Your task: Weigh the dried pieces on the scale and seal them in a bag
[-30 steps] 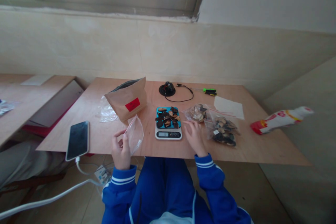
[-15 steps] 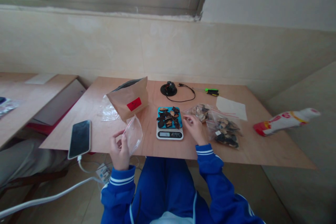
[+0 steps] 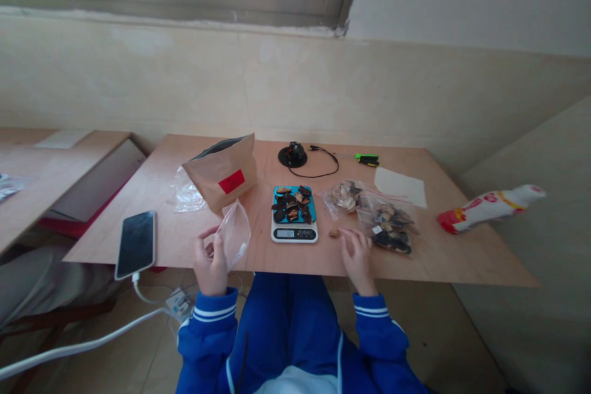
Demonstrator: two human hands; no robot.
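Note:
My left hand [image 3: 211, 263] pinches the lower corner of a clear plastic zip bag [image 3: 235, 234], which stands up over the table's near edge. My right hand [image 3: 357, 260] rests open near that edge, its fingertips close to a small tan dried piece [image 3: 333, 233] lying on the bare wood. A digital kitchen scale [image 3: 294, 215] with a teal top sits between my hands, heaped with dark dried slices. To the right of my right hand lie several-piece bags of dried slices [image 3: 390, 229], and a second such bag [image 3: 344, 196] lies behind it.
A kraft paper bag [image 3: 221, 172] with a red label stands at the back left, beside crumpled clear plastic [image 3: 187, 198]. A phone [image 3: 136, 244] lies on its cable. Behind are a black cabled device [image 3: 292, 155], a green-handled tool [image 3: 367, 159] and a paper sheet [image 3: 399, 187].
My right hand has moved back from the bags toward the table's near edge. A small tan piece now shows on the wood beside the scale. My left hand and its bag stay nearly still.

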